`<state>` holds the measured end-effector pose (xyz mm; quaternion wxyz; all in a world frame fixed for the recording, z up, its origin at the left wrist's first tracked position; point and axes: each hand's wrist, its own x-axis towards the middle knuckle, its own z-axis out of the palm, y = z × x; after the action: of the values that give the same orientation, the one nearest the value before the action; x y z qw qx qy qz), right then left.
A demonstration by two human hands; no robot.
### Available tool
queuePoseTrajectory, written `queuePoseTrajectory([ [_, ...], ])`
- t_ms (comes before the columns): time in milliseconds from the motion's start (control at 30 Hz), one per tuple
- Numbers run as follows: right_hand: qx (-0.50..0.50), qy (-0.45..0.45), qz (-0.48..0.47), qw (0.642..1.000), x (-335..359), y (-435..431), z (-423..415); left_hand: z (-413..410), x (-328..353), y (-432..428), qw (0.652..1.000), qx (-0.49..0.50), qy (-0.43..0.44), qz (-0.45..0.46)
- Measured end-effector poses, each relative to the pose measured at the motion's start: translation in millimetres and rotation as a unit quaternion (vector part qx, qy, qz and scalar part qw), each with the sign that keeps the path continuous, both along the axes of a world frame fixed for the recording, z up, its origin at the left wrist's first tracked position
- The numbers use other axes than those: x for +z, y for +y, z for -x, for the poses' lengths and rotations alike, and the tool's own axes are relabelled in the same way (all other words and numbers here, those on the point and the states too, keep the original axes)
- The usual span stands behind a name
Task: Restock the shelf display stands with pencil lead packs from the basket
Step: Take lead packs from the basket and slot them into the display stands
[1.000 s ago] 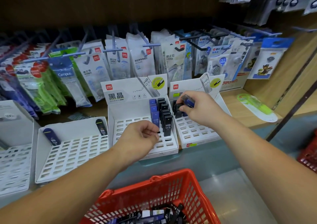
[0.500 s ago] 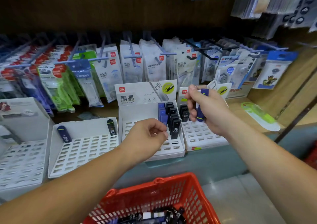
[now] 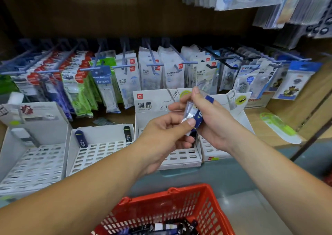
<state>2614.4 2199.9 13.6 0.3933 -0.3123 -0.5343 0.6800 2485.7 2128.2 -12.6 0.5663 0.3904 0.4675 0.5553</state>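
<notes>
- The right hand is raised in front of the middle display stand, palm turned inward. Its fingers curl round a blue pencil lead pack.
- The left hand reaches across from the left. Its thumb and forefinger pinch the lower end of the same pack.
- The pack is tilted, in the air, touching no stand.
- More packs lie in the red basket below the forearms.
- Two dark packs stand in the stand to the left.

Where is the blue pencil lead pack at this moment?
Head view, centre: the blue lead pack is held between the left hand and right hand, in front of the white display stand.
</notes>
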Motion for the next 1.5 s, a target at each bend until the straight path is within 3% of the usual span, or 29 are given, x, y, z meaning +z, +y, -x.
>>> queuePoseTrajectory([
  [167,0.006,-0.026,0.006,1.000,0.8,2.7,-2.2,8.0,-1.6,1.1,0.998,-0.033,-0.050,0.014],
  [367,-0.042,-0.054,0.005,0.998,-1.0,1.8,-0.7,22.4,-3.6,1.8,1.000,0.014,-0.003,0.020],
  [567,-0.031,-0.153,-0.095,0.983,0.0,-0.8,-1.3,33.1,2.4,-2.9,0.999,0.033,-0.005,0.033],
  [700,-0.037,-0.118,-0.052,0.991,8.2,0.8,-5.6,33.9,6.3,-4.4,0.998,0.030,-0.013,0.049],
  [867,-0.042,-0.065,0.013,0.997,-0.1,1.9,-10.9,27.9,-7.8,0.9,0.997,0.038,0.056,0.030],
  [967,-0.153,-0.147,-0.071,0.975,-38.3,-13.0,21.2,7.7,-21.0,2.4,0.994,0.047,0.088,0.034],
  [1100,-0.181,-0.094,-0.067,0.977,-42.3,-15.2,39.7,14.8,-27.4,7.8,0.990,0.078,0.112,0.044],
  [1200,-0.165,-0.091,-0.047,0.981,-39.2,-8.0,27.6,31.4,-24.7,10.0,0.990,0.057,0.109,0.070],
  [1400,-0.100,-0.090,-0.048,0.990,-39.7,-35.6,31.3,50.2,-31.0,-7.7,0.952,0.045,0.293,0.075],
  [1500,-0.024,-0.109,-0.057,0.992,-47.7,-58.4,40.4,45.2,-27.6,-20.2,0.948,0.013,0.316,0.038],
])
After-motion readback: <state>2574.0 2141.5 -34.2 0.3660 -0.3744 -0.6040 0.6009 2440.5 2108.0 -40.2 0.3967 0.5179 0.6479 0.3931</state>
